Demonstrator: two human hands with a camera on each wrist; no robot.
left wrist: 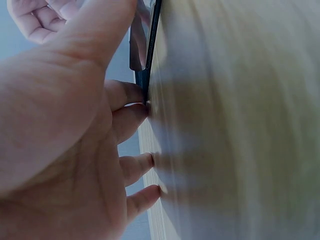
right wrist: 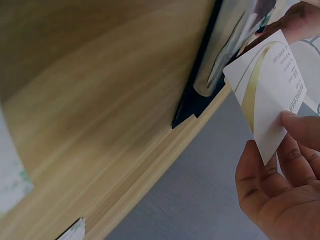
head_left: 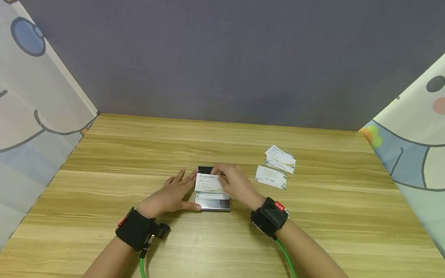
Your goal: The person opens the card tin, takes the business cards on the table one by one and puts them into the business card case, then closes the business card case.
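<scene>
A white business card (head_left: 206, 183) with printed lines and a gold curve is pinched between the thumb and fingers of my right hand (head_left: 238, 187). It is held above a card case (head_left: 212, 204) with a shiny metal face and black parts. Seen from the right wrist, the card (right wrist: 272, 95) stands tilted over the case (right wrist: 206, 85). My left hand (head_left: 170, 198) lies along the case's left side, fingers extended, thumb at the near left corner. In the left wrist view, fingertips (left wrist: 134, 112) touch the case's black edge (left wrist: 143, 82). Another card partly shows at the case, below the held one.
To the right on the wooden table (head_left: 318, 216) lies a small overlapping pile of business cards (head_left: 281, 158). A single card (head_left: 271, 177) lies just nearer. A dark grey wall (head_left: 229, 52) rises behind the table. Green cables (head_left: 291, 266) trail from both wrist straps.
</scene>
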